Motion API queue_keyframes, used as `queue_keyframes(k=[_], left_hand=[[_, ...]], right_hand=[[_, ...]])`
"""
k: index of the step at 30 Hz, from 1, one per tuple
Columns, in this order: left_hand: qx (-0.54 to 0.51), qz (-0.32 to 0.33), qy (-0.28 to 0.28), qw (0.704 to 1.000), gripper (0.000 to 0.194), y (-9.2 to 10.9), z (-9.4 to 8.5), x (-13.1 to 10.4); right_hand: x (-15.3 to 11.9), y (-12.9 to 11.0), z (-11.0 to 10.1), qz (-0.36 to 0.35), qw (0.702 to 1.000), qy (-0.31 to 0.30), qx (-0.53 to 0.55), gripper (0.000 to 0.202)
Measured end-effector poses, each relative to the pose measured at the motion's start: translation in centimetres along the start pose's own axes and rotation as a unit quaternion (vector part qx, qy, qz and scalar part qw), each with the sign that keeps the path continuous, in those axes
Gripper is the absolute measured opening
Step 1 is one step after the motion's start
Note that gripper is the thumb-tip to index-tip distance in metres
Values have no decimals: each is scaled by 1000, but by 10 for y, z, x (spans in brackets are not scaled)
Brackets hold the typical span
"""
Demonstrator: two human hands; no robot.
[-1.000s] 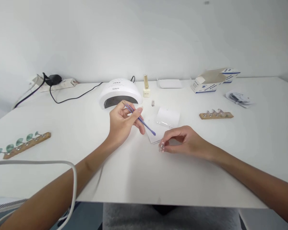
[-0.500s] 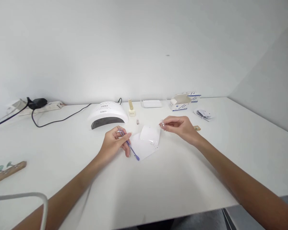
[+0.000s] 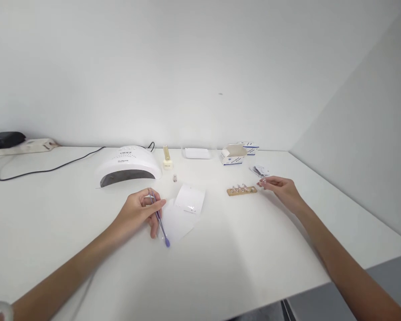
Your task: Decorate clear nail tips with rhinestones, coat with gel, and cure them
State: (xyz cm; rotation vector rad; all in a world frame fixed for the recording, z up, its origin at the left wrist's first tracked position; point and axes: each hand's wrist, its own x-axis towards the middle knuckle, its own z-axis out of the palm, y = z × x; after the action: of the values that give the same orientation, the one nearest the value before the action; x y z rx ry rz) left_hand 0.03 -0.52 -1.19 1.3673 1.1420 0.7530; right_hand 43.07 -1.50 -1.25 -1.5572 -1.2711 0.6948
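Observation:
My left hand (image 3: 143, 209) is closed round slim purple tweezers (image 3: 159, 223), whose broad rounded end points down toward the table. Beside its fingers lie white sheets (image 3: 190, 198), the upper one with small marks or bits along its lower edge. Over to the right, my right hand (image 3: 282, 189) pinches a small, clear, shiny piece (image 3: 263, 180) that looks like a nail tip; its exact shape is too small to make out. Just left of those fingertips is a wooden strip (image 3: 242, 191) carrying several similar clear pieces in a row.
A white nail lamp (image 3: 130, 162) stands at the back left, near a cream bottle (image 3: 167, 164) and a tiny clear item (image 3: 175, 178). Toward the wall are a clear tray (image 3: 197, 154), an opened box (image 3: 233, 154) and some packets (image 3: 259, 170). A black cable (image 3: 50, 170) runs left.
My right hand has moved right, from beside the white sheets to the end of the wooden strip, with the clear piece. The view has turned right; my left hand keeps the tweezers.

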Motion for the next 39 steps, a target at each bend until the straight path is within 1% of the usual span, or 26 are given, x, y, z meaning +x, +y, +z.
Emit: queue_keyframes(k=[2, 5, 8, 14, 22, 30, 36, 39], left_hand=[[-4, -7, -2, 1000, 25, -1, 0, 0], [-9, -14, -1, 1000, 24, -1, 0, 1], [-3, -15, 5, 1000, 25, 0, 1, 1], [20, -26, 11, 999, 23, 6, 3, 0], [44, -28, 23, 998, 24, 8, 4, -2], [43, -27, 26, 998, 27, 13, 7, -1], [33, -21, 26, 999, 27, 11, 5, -2], [30, -19, 24, 999, 28, 10, 5, -1]], right_hand=[[-1, 7, 2, 19, 999, -28, -8, 36], [0, 8, 9, 27, 998, -63, -14, 36], [4, 6, 13, 18, 996, -75, -32, 31], [6, 4, 15, 9, 992, -98, -79, 25], [6, 4, 17, 1, 990, -106, -96, 27], [5, 4, 18, 18, 990, -86, -114, 36], [6, 6, 18, 25, 989, -88, -119, 38], [5, 4, 15, 31, 988, -99, -114, 40]])
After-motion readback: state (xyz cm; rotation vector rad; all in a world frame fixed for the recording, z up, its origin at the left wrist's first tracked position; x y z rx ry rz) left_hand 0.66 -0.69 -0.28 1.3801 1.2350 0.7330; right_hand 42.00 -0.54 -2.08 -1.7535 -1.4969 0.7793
